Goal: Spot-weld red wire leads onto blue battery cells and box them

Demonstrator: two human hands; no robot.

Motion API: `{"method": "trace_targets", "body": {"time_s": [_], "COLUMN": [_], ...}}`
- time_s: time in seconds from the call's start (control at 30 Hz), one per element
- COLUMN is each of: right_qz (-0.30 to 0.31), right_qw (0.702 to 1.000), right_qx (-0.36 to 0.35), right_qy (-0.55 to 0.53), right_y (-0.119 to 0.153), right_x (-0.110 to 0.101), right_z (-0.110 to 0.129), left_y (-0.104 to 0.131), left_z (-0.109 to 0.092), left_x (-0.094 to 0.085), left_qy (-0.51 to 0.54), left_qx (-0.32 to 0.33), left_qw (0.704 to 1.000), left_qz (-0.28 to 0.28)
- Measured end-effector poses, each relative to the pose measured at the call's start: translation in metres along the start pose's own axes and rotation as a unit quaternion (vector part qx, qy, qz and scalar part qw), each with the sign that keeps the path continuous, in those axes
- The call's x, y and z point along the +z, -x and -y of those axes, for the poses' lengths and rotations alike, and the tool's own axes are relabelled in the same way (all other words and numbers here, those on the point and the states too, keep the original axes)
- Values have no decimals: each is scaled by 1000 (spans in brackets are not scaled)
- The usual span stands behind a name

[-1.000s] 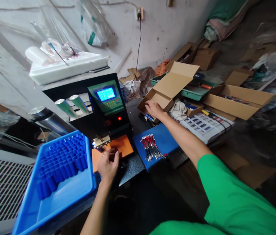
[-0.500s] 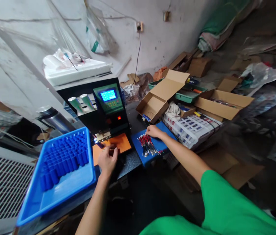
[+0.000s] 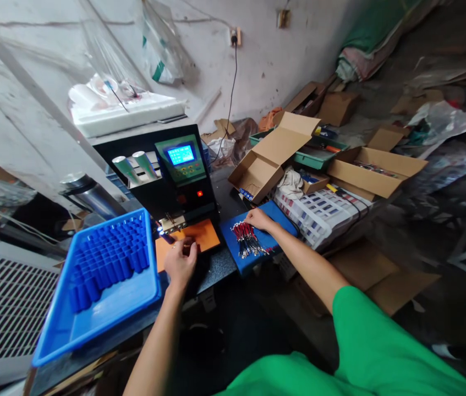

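Observation:
My left hand (image 3: 181,263) is closed over the orange plate (image 3: 204,235) of a black machine. Its fingertips grip the near end of a blue cylindrical cell (image 3: 167,237), whose far end lies by the machine's lit metal tips (image 3: 171,223). On the blue board (image 3: 276,213) to the right, my right hand (image 3: 258,219) pinches the upper end of a wire lead. That lead belongs to a fanned bundle of red and black wire leads (image 3: 248,239) with pale ends. Exactly how many leads the fingers hold is hidden.
A blue tray (image 3: 92,333) on the left holds rows of blue cells (image 3: 109,261). The black machine has a lit screen (image 3: 180,155) and two green cylinders (image 3: 142,165). Behind the board stand an open cardboard box (image 3: 253,176) and a white plastic basket (image 3: 311,214).
The view has shifted slightly. Both hands stay at nearly the same places, the left at the blue cell and the right at the top of the wire bundle.

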State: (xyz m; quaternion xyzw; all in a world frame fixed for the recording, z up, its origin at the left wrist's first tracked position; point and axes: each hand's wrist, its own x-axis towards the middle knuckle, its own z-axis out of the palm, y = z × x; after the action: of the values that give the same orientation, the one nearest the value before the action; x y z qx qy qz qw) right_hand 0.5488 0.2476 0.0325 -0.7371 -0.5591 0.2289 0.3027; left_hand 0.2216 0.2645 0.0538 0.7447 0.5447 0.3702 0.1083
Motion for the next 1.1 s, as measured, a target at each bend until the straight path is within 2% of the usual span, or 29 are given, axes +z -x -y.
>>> {"method": "trace_targets", "body": {"time_s": [0.2, 0.33, 0.43, 0.63, 0.8, 0.93, 1.1], "right_qz": [-12, -42, -61, -54, -72, -86, -91], "right_qw": [990, 977, 981, 995, 994, 983, 940], "right_qx": [20, 27, 28, 49, 43, 24, 13], "right_qy": [-142, -207, -182, -71, -70, -163, -329], "right_y": [-1, -1, -1, 3, 4, 7, 24], "right_x": [3, -1, -7, -27, -37, -38, -37], "right_z": [2, 7, 15, 36, 46, 55, 76], "left_y": [1, 1, 1, 2, 3, 3, 4], "left_z": [-2, 0, 0, -1, 2, 2, 3], "left_x": [-1, 0, 0, -1, -1, 0, -4], "left_qy": [-1, 1, 4, 12, 11, 16, 51], "left_qx": [-1, -1, 8, 7, 16, 16, 35], "left_qw": [1000, 1000, 1000, 1000, 1000, 1000, 998], "left_qz": [3, 0, -2, 2, 3, 4, 18]}}
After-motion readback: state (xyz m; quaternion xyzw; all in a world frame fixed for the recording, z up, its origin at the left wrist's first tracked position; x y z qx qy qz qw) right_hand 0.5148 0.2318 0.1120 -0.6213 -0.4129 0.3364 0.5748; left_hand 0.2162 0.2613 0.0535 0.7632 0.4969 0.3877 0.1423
